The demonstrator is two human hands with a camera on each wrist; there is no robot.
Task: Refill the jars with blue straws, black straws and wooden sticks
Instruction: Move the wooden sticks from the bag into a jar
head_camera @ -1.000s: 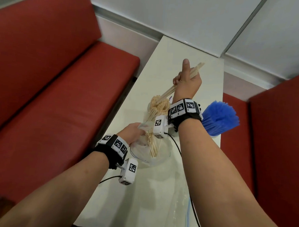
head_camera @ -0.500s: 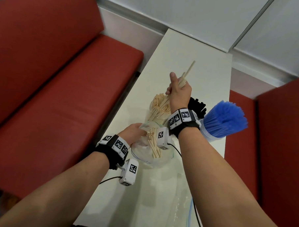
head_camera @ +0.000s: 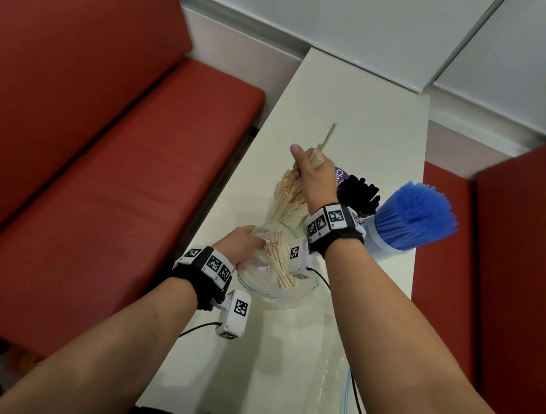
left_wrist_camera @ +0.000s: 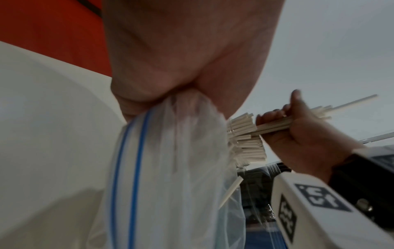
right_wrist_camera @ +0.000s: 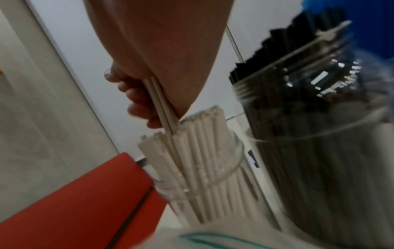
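My right hand (head_camera: 311, 171) grips a small bunch of wooden sticks (head_camera: 326, 140), their lower ends going into the clear jar (right_wrist_camera: 234, 148) packed with pale sticks (head_camera: 289, 196). The right wrist view shows the held sticks (right_wrist_camera: 162, 107) entering that bundle. My left hand (head_camera: 239, 243) pinches the rim of a clear zip bag (head_camera: 274, 282) with several sticks (head_camera: 278, 260) left inside; the left wrist view shows the bag (left_wrist_camera: 170, 168) bunched in its grip. A jar of black straws (head_camera: 358, 191) and a jar of blue straws (head_camera: 412, 216) stand to the right.
The jars and bag sit on a narrow white table (head_camera: 363, 117) between red bench seats (head_camera: 110, 168) (head_camera: 512, 280). An empty clear zip bag (head_camera: 335, 391) lies on the table's near end. Cables run from both wrist cameras.
My right hand has come down and toward me with the sticks, lowering them into the stick jar. The left hand keeps its hold on the bag.
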